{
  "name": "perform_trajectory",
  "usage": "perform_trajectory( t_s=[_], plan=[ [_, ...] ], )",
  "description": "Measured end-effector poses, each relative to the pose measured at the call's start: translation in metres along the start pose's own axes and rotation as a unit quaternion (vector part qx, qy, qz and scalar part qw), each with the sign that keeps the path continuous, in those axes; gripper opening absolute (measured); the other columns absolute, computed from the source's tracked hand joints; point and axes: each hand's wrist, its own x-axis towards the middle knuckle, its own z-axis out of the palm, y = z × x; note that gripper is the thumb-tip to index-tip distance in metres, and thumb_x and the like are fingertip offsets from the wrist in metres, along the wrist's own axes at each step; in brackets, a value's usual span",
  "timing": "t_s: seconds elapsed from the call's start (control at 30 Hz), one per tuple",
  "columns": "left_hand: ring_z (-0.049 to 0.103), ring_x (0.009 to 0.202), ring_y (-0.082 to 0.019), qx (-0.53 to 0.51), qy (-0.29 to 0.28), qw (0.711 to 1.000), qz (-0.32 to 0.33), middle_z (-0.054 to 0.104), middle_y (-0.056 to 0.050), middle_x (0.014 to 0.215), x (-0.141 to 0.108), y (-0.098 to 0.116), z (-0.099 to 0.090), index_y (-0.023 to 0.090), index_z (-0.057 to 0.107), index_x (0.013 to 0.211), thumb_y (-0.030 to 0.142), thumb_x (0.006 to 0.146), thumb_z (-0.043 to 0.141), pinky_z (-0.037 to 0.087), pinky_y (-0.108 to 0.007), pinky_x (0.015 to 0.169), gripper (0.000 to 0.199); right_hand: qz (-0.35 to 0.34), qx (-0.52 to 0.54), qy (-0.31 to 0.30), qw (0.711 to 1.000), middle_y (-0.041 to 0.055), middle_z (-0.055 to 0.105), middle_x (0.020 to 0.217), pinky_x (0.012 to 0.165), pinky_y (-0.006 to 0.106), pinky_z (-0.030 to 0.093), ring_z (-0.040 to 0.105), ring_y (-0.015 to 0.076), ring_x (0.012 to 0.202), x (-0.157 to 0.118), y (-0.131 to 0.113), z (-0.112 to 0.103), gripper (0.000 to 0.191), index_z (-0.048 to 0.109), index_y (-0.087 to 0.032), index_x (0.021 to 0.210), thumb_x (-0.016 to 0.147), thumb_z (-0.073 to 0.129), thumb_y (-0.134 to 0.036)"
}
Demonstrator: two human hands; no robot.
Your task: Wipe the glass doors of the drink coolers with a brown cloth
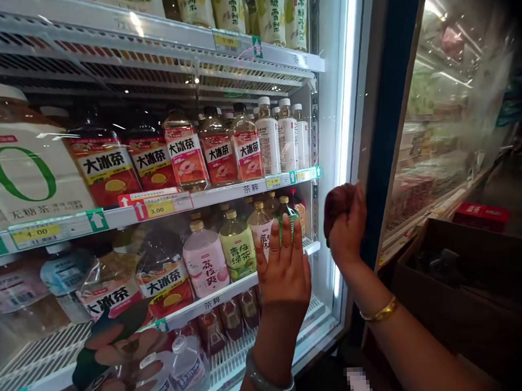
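Note:
My left hand (284,269), with a grey bangle (270,380) at its wrist, is raised flat with its fingers stretched, apparently against the glass door of a drinks cooler. Behind the fingers stand a pink-labelled bottle (261,221) and a green bottle, both partly hidden. A dark red cloth (339,207) is bunched in my right hand (350,232), near the lit right-hand edge of the door (347,90). A gold bracelet (380,310) circles that wrist. Whether the cloth touches the door frame, I cannot tell.
Behind the glass, shelves (226,191) carry several rows of bottled drinks. A faint reflection (121,348) shows at lower left. To the right stand an open cardboard box (453,297), a red box (480,216) and another glass-fronted unit (438,126) with packaged goods.

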Motion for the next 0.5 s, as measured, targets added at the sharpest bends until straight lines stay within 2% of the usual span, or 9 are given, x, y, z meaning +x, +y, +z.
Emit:
perform_trajectory(
  t_s=[0.1, 0.13, 0.2, 0.27, 0.33, 0.43, 0.5],
  plan=[
    [0.005, 0.163, -0.022, -0.006, 0.014, 1.0, -0.001, 0.024, -0.006, 0.172, -0.001, 0.004, 0.003, 0.022, 0.021, 0.168, 0.024, 0.103, 0.048, -0.012, -0.053, 0.133, 0.071, -0.098, -0.001, -0.057, 0.994, 0.0091, 0.038, 0.168, 0.129, 0.068, 0.026, 0.031, 0.0287, 0.16, -0.037, -0.033, -0.003, 0.075, 0.033, -0.027, 0.164, 0.09, 0.03, -0.011],
    [0.004, 0.163, -0.022, -0.004, 0.012, 1.0, -0.002, 0.025, -0.005, 0.172, -0.001, 0.005, 0.002, 0.021, 0.024, 0.168, 0.022, 0.102, 0.047, -0.011, -0.052, 0.133, 0.069, -0.12, -0.003, -0.075, 0.99, 0.0107, 0.039, 0.167, 0.128, 0.069, 0.027, 0.031, 0.0301, 0.159, -0.051, -0.034, -0.007, 0.074, 0.032, -0.027, 0.164, 0.091, 0.031, -0.013],
    [-0.001, 0.163, -0.02, 0.003, 0.002, 1.0, 0.001, 0.025, -0.005, 0.172, -0.002, 0.006, 0.0, 0.018, 0.027, 0.167, 0.016, 0.1, 0.047, -0.012, -0.049, 0.133, 0.069, -0.118, -0.003, -0.081, 0.99, 0.0138, 0.044, 0.164, 0.126, 0.069, 0.031, 0.037, 0.0312, 0.156, -0.07, -0.023, -0.013, 0.069, 0.033, -0.024, 0.163, 0.094, 0.033, -0.017],
    [-0.007, 0.162, -0.018, 0.007, -0.011, 1.0, 0.007, 0.023, -0.004, 0.173, -0.003, 0.006, -0.003, 0.015, 0.03, 0.166, 0.012, 0.097, 0.049, -0.014, -0.045, 0.132, 0.072, -0.073, 0.0, -0.051, 0.996, 0.0165, 0.047, 0.16, 0.125, 0.068, 0.033, 0.041, 0.0311, 0.154, -0.07, -0.008, -0.014, 0.065, 0.037, -0.022, 0.161, 0.096, 0.032, -0.018],
    [-0.01, 0.162, -0.016, 0.001, -0.018, 1.0, 0.014, 0.021, -0.002, 0.173, -0.003, 0.005, -0.006, 0.014, 0.031, 0.165, 0.012, 0.097, 0.05, -0.015, -0.042, 0.132, 0.071, -0.024, -0.005, -0.011, 1.0, 0.0183, 0.045, 0.161, 0.126, 0.069, 0.031, 0.04, 0.0306, 0.155, -0.056, -0.003, -0.007, 0.065, 0.037, -0.019, 0.161, 0.096, 0.03, -0.016],
    [-0.005, 0.163, -0.016, -0.023, -0.021, 0.999, 0.012, 0.019, -0.004, 0.174, -0.003, 0.002, -0.01, 0.013, 0.029, 0.166, 0.018, 0.102, 0.046, -0.011, -0.043, 0.133, 0.066, -0.025, -0.023, 0.006, 0.999, 0.0149, 0.039, 0.165, 0.129, 0.064, 0.029, 0.033, 0.0264, 0.158, -0.036, -0.021, 0.005, 0.071, 0.029, -0.022, 0.164, 0.093, 0.026, -0.014],
    [0.001, 0.163, -0.018, -0.044, -0.013, 0.999, 0.004, 0.019, -0.007, 0.174, -0.003, -0.001, -0.012, 0.013, 0.032, 0.165, 0.018, 0.104, 0.043, -0.002, -0.046, 0.136, 0.062, -0.072, -0.032, -0.027, 0.997, 0.0114, 0.037, 0.167, 0.129, 0.062, 0.031, 0.031, 0.0238, 0.16, -0.04, -0.041, 0.008, 0.077, 0.021, -0.026, 0.167, 0.092, 0.024, -0.011]
  ],
)
